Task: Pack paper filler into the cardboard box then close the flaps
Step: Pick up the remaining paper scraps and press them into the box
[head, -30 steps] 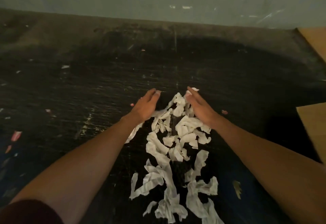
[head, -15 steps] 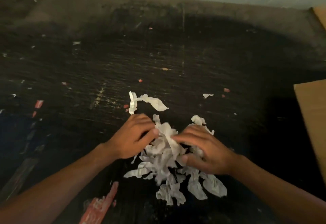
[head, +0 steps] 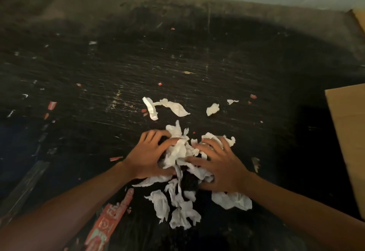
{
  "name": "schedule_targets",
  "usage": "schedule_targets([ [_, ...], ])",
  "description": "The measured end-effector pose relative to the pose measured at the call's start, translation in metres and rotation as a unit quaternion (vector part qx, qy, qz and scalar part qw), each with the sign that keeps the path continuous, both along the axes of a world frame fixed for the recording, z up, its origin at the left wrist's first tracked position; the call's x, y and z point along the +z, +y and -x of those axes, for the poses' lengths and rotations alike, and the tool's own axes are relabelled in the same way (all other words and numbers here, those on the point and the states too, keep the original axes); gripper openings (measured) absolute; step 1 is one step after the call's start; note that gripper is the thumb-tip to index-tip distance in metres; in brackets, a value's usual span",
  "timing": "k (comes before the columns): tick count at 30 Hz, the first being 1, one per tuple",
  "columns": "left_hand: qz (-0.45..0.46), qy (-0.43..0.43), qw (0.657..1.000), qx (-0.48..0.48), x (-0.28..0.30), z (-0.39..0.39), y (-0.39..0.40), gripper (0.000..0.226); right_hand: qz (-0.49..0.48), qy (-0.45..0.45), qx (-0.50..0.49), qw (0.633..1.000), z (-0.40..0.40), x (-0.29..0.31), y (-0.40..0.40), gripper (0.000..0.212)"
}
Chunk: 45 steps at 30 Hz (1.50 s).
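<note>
- The left hand and the right hand curl their fingers round the paper filler, clutching one crumpled wad between them on the dark table.
- At six o'clock from the hands, more loose white pieces lie uncollected; at twelve o'clock a long strip and a small scrap sit apart.
- At three o'clock, near the frame edge, a cardboard box flap shows.
- The filler looks light, soft and springy, likely to shed bits; scooping from beneath with both palms seems surest.
- A red printed scrap lies at seven o'clock.
</note>
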<state>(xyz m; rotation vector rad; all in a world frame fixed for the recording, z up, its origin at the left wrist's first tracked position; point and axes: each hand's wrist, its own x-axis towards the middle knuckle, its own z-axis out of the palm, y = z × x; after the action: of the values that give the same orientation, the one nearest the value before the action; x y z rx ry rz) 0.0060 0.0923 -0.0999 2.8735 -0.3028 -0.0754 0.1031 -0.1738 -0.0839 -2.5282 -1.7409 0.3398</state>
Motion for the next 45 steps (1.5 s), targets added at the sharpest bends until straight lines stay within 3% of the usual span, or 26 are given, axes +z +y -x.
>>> schedule_targets([
  [4,0.0,-0.098,0.993,0.058,-0.01,0.002,-0.013,0.059,-0.087,-0.039,-0.034,0.995,0.003,-0.009,-0.004,0.059],
  [7,-0.028,-0.13,0.986,0.1,-0.015,-0.003,-0.021,0.049,-0.16,-0.055,-0.045,0.985,0.004,-0.017,-0.007,0.052],
  [11,-0.048,-0.085,0.988,0.123,-0.012,-0.008,-0.025,0.039,-0.181,-0.066,-0.074,0.978,-0.002,-0.027,-0.007,0.057],
  [13,-0.031,-0.046,0.983,0.176,-0.003,-0.014,-0.03,0.032,-0.17,-0.07,-0.103,0.978,-0.005,-0.025,-0.002,0.047],
  [15,0.014,-0.025,0.965,0.26,0.009,-0.022,-0.037,0.027,-0.153,0.003,-0.166,0.974,-0.008,-0.016,0.004,0.047],
  [19,0.1,-0.01,0.935,0.339,0.029,-0.018,-0.051,0.035,-0.192,0.178,-0.293,0.92,-0.014,0.007,0.005,0.024],
  [24,0.157,0.002,0.902,0.403,0.061,0.006,-0.055,0.044,-0.256,0.233,-0.345,0.872,-0.022,0.042,-0.013,0.026],
  [32,0.199,-0.043,0.871,0.446,0.125,0.028,-0.083,0.054,-0.298,0.208,-0.353,0.862,-0.029,0.114,-0.043,0.036],
  [45,0.226,-0.129,0.881,0.396,0.209,0.056,-0.173,0.051,-0.373,0.126,-0.347,0.851,0.012,0.218,-0.144,0.029],
])
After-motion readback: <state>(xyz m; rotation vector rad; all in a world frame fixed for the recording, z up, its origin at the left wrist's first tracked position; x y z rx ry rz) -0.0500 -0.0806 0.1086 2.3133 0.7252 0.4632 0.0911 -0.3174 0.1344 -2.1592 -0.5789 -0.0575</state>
